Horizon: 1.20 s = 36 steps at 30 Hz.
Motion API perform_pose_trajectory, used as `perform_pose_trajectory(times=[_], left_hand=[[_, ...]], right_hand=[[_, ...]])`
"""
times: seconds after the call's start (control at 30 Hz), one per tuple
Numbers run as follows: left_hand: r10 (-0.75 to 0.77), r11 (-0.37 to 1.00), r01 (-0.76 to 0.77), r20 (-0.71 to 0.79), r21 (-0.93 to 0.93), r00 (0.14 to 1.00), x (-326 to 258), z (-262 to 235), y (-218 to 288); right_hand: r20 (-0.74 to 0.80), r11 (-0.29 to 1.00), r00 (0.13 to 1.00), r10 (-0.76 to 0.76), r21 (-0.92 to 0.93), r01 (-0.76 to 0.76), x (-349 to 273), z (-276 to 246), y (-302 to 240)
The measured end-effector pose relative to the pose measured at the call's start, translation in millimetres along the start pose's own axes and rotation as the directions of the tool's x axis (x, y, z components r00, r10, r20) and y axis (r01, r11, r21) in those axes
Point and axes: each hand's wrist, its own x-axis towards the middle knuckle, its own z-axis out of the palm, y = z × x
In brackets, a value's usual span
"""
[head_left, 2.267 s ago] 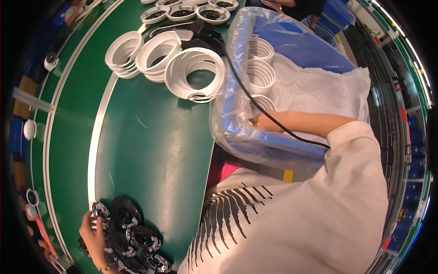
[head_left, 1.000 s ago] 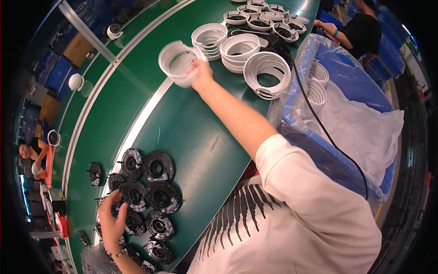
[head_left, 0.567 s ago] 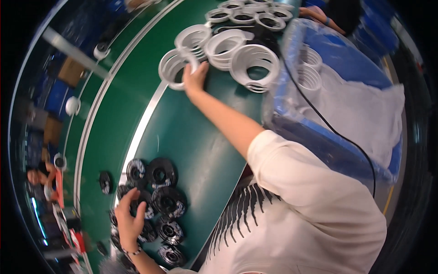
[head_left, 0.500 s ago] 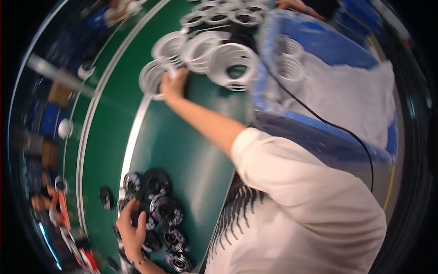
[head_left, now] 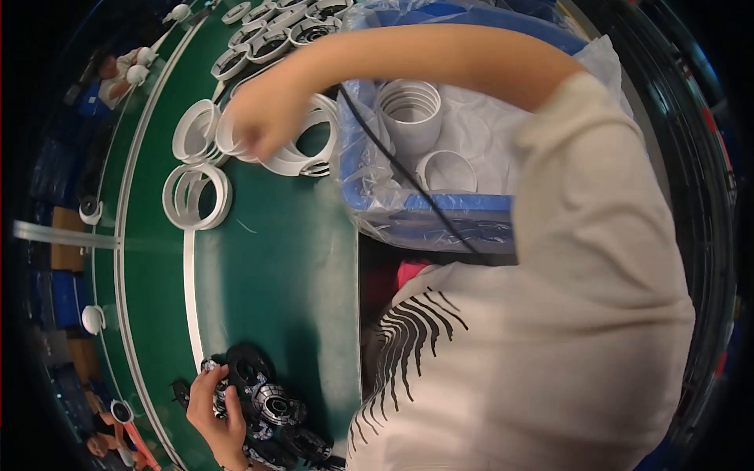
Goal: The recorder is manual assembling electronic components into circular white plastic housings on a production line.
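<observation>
Right hand (head_left: 271,112) off front white rings (head_left: 184,198), now at middle stack (head_left: 228,135).

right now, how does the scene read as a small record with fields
left hand: loosely spread beside black round parts
right hand: blurred, at the white ring stacks, grip unclear
table: green, with a white stripe
blue bin: clear plastic liner, other white rings inside
cable: black, crossing the bin's near edge
</observation>
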Motion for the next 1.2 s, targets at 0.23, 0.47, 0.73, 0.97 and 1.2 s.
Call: perform_pose_trajectory(times=[0.23, 0.47, 0.73, 0.97, 1.2], left_hand=[[-0.077, 0.995, 0.076, -0.001, -0.063, 0.997, 27, 10, -8], [0.067, 0.998, -0.067, 0.009, -0.015, 0.998, 34, 8, -7], [-0.060, 0.996, 0.059, -0.010, -0.074, 0.998, 16, 10, -10], [-0.066, 0.989, 0.058, -0.054, -0.136, 0.996, -1, 15, -28], [-0.025, 0.995, 0.013, -0.125, -0.095, 0.992, -17, 6, -32]], right_hand=[[-0.400, 0.810, 0.776, 0.488, 0.539, -0.231, -169, 54, 17], [-0.381, 0.854, 0.765, 0.519, 0.220, -0.470, -180, 100, 41], [0.221, 0.627, 0.615, 0.757, 0.020, -0.779, -148, 173, 35], [-0.150, 0.551, 0.537, 0.830, 0.076, -0.831, -181, 176, 46], [-0.414, 0.455, 0.213, 0.885, 0.672, -0.584, -222, 34, -28]])
